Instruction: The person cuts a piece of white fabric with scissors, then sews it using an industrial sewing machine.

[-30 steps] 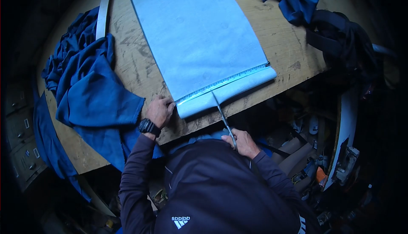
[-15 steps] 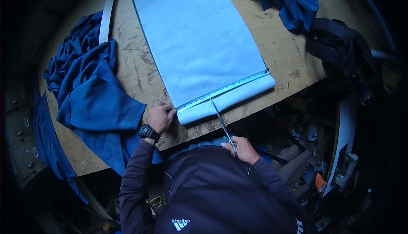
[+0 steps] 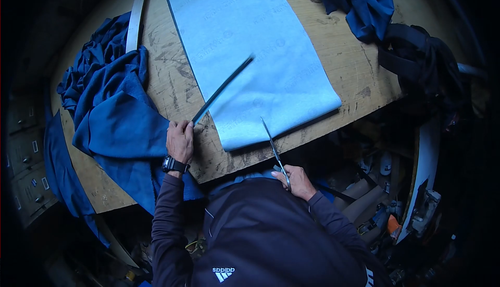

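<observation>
My left hand (image 3: pixel 180 142), with a black watch on the wrist, is closed on one end of a thin dark ruler (image 3: pixel 224 89). The ruler slants up and right over a pale blue-white sheet (image 3: pixel 260 78) with faint printing, its far end blurred. The sheet lies lengthwise on the table, its near end rounded like a fold. In my right hand (image 3: pixel 298 181), at the table's near edge, is a pair of scissors (image 3: pixel 275 150). Their blades point away from me, the tip over the sheet's near end.
Crumpled dark blue cloth (image 3: pixel 117 115) lies on the left of the worn wooden table (image 3: pixel 354 73). More blue cloth (image 3: pixel 370 5) and a black bundle (image 3: pixel 416 52) are at the right. A long pale strip (image 3: pixel 136 18) lies at the upper left. Clutter fills the floor at lower right.
The ruler that lay across the sheet's near end is lifted and swung up and left by my left hand. My right hand with the scissors has hardly moved.
</observation>
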`<action>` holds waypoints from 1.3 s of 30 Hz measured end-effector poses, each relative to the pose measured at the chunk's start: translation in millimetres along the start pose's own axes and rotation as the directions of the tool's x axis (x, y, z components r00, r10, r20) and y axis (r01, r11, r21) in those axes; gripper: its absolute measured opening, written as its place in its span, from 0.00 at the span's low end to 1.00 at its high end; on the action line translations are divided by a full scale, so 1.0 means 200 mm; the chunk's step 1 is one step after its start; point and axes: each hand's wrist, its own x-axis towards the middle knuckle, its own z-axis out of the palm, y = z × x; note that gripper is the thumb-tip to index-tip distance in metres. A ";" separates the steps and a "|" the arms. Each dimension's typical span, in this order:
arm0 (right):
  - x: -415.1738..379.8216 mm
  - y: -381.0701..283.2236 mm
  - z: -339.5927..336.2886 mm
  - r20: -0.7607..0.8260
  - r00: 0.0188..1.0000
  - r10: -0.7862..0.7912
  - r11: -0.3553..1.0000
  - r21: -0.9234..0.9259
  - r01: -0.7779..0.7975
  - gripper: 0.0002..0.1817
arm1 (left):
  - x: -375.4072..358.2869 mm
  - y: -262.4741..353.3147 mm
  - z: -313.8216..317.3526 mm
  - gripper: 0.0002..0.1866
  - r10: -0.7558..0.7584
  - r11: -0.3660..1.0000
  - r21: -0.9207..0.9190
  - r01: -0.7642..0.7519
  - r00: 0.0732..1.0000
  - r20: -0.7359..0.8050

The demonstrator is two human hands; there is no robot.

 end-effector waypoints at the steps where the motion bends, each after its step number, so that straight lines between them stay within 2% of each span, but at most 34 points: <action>1: 0.00 -0.01 -0.01 0.008 1.000 0.008 1.000 0.002 -0.008 0.30 | -0.01 -0.01 0.00 0.12 0.025 0.999 0.034 -0.023 0.999 -0.037; 6: 0.05 -0.01 -0.03 0.041 0.999 0.004 1.000 -0.019 -0.003 0.31 | -0.03 -0.05 0.01 0.11 0.091 0.989 0.125 -0.076 0.989 -0.120; 9: 0.12 -0.05 -0.03 0.010 0.997 -0.083 0.995 -0.053 0.083 0.33 | -0.05 -0.07 0.03 0.09 0.169 0.974 0.176 -0.143 0.975 -0.141; 12: 0.14 -0.08 -0.03 0.010 0.998 -0.057 0.992 -0.109 0.057 0.34 | -0.06 -0.09 0.05 0.11 0.166 0.963 0.230 -0.141 0.982 -0.093; 13: 0.13 -0.07 -0.03 0.016 0.999 -0.032 0.995 -0.097 0.034 0.34 | -0.07 -0.10 0.05 0.13 0.164 0.959 0.243 -0.143 0.984 -0.067; 14: 0.13 -0.05 -0.01 -0.011 0.998 -0.065 0.994 -0.094 0.063 0.32 | -0.07 -0.11 0.06 0.16 0.111 0.963 0.253 -0.091 0.991 -0.067; 16: 0.09 -0.09 0.00 0.003 1.000 -0.031 0.999 0.014 0.031 0.30 | -0.08 -0.03 0.04 0.22 0.000 0.962 0.271 0.016 0.998 -0.058; 19: 0.08 -0.10 0.00 0.000 1.000 -0.030 0.996 0.089 0.030 0.27 | -0.14 0.18 -0.04 0.30 0.285 0.934 0.274 -0.229 0.940 -0.186; 21: 0.08 -0.12 -0.01 0.027 1.000 -0.008 0.994 0.110 0.005 0.27 | -0.24 0.42 0.02 0.32 0.552 0.831 0.096 -0.549 0.834 -0.008; 23: 0.10 -0.13 -0.02 0.054 0.998 0.018 0.997 0.080 -0.022 0.29 | -0.29 0.45 0.16 0.30 0.568 0.821 0.031 -0.570 0.821 0.058; 24: 0.12 -0.14 -0.03 0.037 0.999 -0.011 1.000 0.005 0.010 0.31 | -0.30 0.43 0.23 0.29 0.579 0.814 -0.002 -0.581 0.811 0.085; 25: 0.15 -0.14 -0.04 0.020 0.999 -0.040 0.997 -0.068 0.041 0.33 | -0.31 0.40 0.28 0.29 0.575 0.818 -0.026 -0.575 0.814 0.080; 26: 0.18 -0.15 -0.04 0.035 0.998 -0.047 0.997 -0.062 0.049 0.36 | -0.32 0.37 0.32 0.29 0.573 0.819 -0.051 -0.571 0.816 0.075; 30: 0.23 -0.18 -0.04 0.001 0.998 -0.060 0.992 -0.114 0.060 0.35 | -0.34 0.36 0.32 0.27 0.577 0.815 -0.094 -0.572 0.816 0.036; 33: 0.23 -0.16 -0.02 -0.010 0.998 -0.068 0.995 -0.074 0.067 0.35 | -0.33 0.35 0.32 0.27 0.577 0.811 -0.143 -0.567 0.816 0.036; 36: 0.18 -0.23 -0.04 0.039 0.999 0.011 0.999 0.035 -0.013 0.35 | -0.32 0.35 0.30 0.27 0.584 0.803 -0.169 -0.571 0.811 0.035; 39: 0.20 -0.25 -0.07 0.087 0.996 0.037 0.999 -0.034 -0.034 0.37 | -0.31 0.34 0.30 0.26 0.594 0.796 -0.164 -0.582 0.804 0.028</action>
